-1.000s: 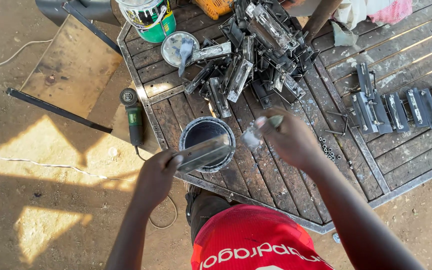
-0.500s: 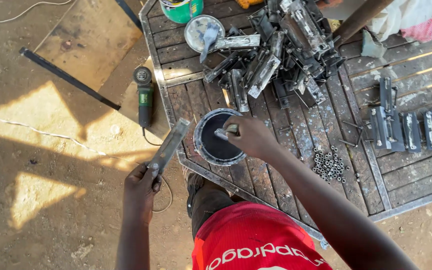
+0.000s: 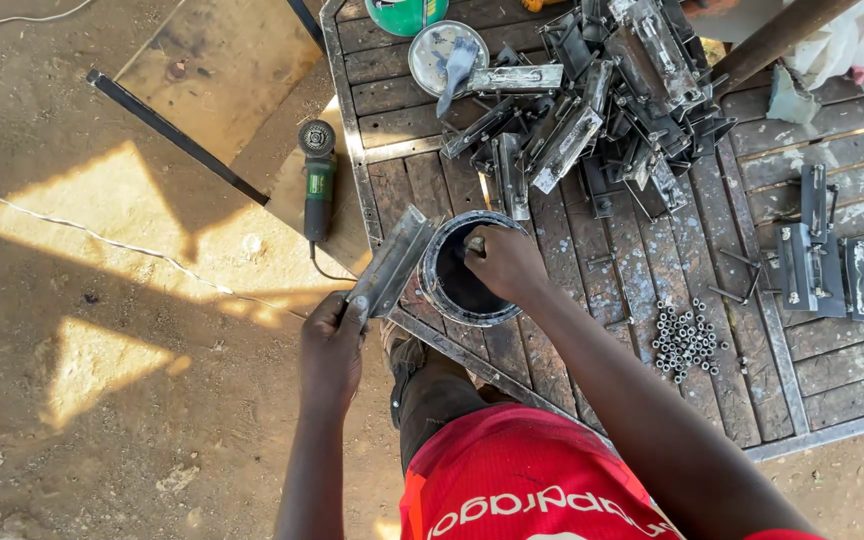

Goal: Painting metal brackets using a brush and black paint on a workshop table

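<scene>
My left hand (image 3: 332, 345) grips the lower end of a grey angle-iron metal piece (image 3: 392, 260), which slants up beside the left of a round black paint can (image 3: 457, 295). That can stands near the front left corner of a wooden work table (image 3: 592, 300). My right hand (image 3: 502, 262) is over the can's open mouth, fingers closed on a small brush handle dipped inside; the brush itself is mostly hidden by the hand.
A pile of grey metal brackets (image 3: 602, 110) fills the table's back. A tin lid with a brush (image 3: 447, 55), a green can (image 3: 407, 12), a heap of small nuts (image 3: 687, 335) and painted brackets (image 3: 842, 265) lie around. A green angle grinder (image 3: 318, 180) rests on a board left of the table.
My left hand has brought the metal piece from over the can down and to the can's left side. My right hand has moved from beside the can into its mouth.
</scene>
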